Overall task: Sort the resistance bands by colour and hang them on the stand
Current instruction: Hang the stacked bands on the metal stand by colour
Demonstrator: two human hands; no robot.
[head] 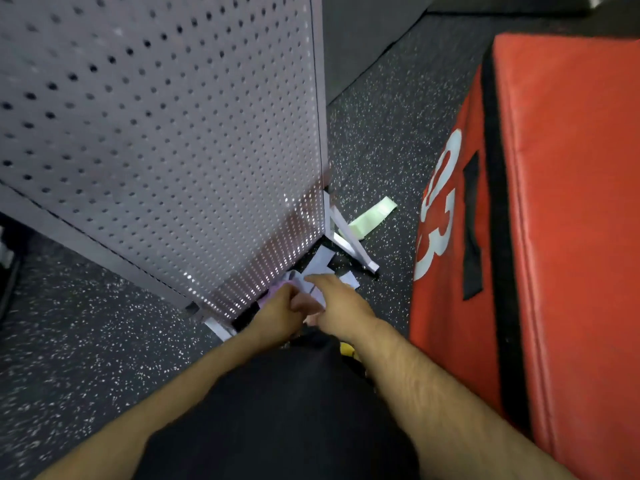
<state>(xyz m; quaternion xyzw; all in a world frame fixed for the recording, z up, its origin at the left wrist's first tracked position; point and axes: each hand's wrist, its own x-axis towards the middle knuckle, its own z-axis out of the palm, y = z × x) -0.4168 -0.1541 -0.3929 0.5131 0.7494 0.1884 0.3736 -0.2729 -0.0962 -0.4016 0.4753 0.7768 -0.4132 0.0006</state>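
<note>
A white pegboard stand [180,140] rises at the left and centre, its feet on the speckled floor. At its base lies a small heap of pale bands [320,263], white and lilac. My left hand [277,313] grips a lilac band [277,289] in the heap. My right hand [337,303] reaches into the same heap with its index finger stretched over the white bands; whether it holds one is hidden by blur. A light green band [372,216] lies flat on the floor behind the stand's right foot [353,244]. A bit of yellow [346,349] shows under my right forearm.
A big red padded box [554,220] with black straps and a white number stands close on the right. The floor [86,341] is dark speckled rubber. My dark-clothed legs fill the bottom centre. A grey wall stands behind the stand.
</note>
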